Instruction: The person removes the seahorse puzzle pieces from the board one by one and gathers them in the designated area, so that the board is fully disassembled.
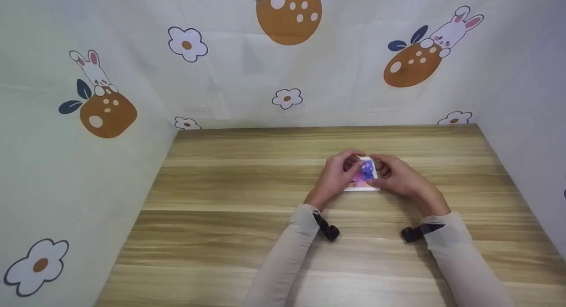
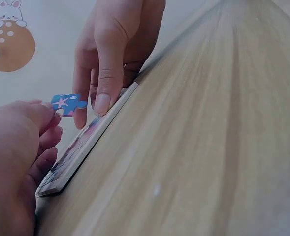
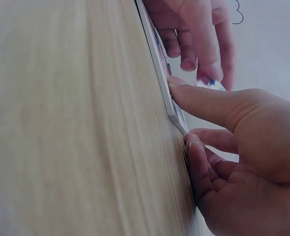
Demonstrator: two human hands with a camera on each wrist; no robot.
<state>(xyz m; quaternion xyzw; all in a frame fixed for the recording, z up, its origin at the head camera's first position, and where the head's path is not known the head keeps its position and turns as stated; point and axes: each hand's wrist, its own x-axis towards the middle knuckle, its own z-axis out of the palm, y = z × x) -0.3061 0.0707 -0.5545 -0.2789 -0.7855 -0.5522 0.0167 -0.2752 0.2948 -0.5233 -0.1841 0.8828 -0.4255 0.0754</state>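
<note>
A small jigsaw puzzle with a white-edged board [image 1: 361, 189] lies on the wooden table, its picture purple and pink. My left hand [image 1: 335, 175] pinches a blue puzzle piece [image 2: 66, 104] printed with a pink starfish, thumb on top, held up over the board. On the other side, my right hand [image 1: 400, 176] grips the board's right side. In the right wrist view its thumb presses on the face of the puzzle board [image 3: 160, 73], while its curled fingers lie along the edge near a corner. The hands partly cover the picture.
The wood-grain tabletop [image 1: 221, 187] spreads around the hands. Pale cloth walls [image 1: 230, 77] with printed rabbits, oranges and flowers stand at its back and sides. Dark wrist straps with small cameras [image 1: 329, 232] sit over both light sleeves [image 1: 283, 262].
</note>
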